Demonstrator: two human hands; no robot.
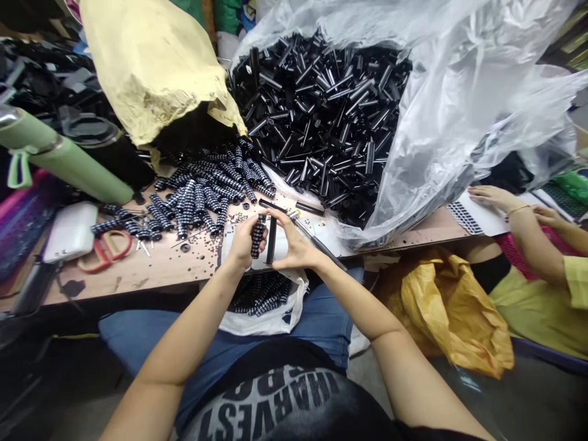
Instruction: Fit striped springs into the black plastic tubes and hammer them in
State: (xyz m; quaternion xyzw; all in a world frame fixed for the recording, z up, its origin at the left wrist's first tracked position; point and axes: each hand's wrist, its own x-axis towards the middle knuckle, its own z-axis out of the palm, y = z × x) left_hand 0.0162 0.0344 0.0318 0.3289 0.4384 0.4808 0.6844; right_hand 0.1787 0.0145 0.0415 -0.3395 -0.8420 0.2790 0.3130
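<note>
My left hand (242,245) is closed around a black cylinder with rows of white marks (258,237). Just beside it, a plain black tube (271,240) is held lengthwise between the thumb and forefinger of my right hand (294,243). Both hands are over the table's front edge. A metal pen-like rod (316,240) lies right of my right hand, and two more black tubes lie behind my fingers. Below, on my lap, a white sack (296,300) holds many similar marked cylinders (261,293).
A heap of marked cylinders (202,190) spills from a yellow bag (156,67). Behind is a large clear plastic bag (441,116) full of black tubes (321,110). Red-handled scissors (108,250) and a green bottle (64,156) are at left. A co-worker's hands (493,199) are at right.
</note>
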